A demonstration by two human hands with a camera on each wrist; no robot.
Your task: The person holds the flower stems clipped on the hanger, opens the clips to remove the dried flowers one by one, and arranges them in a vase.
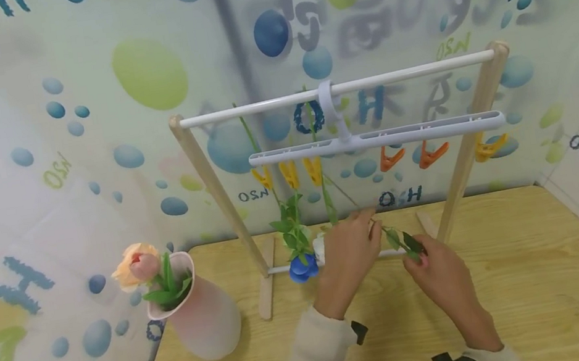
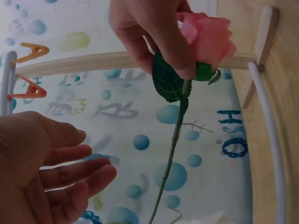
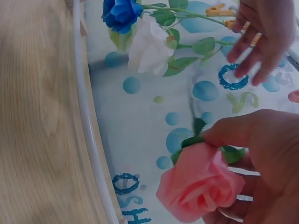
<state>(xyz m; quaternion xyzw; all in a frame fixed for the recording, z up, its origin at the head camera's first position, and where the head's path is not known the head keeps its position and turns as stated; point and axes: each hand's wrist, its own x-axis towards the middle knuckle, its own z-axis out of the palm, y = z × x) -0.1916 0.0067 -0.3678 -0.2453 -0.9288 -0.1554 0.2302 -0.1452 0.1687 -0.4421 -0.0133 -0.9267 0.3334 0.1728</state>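
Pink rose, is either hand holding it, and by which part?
The right hand pinches the pink rose just under the bloom, at the top of the stem by the leaves. The left hand is open and holds nothing.

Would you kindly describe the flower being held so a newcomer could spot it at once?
Find the wooden drying rack on the table. Before its base, the right hand pinches a pink rose below the bloom. Unlike the blue rose and white rose nearby, it is pink.
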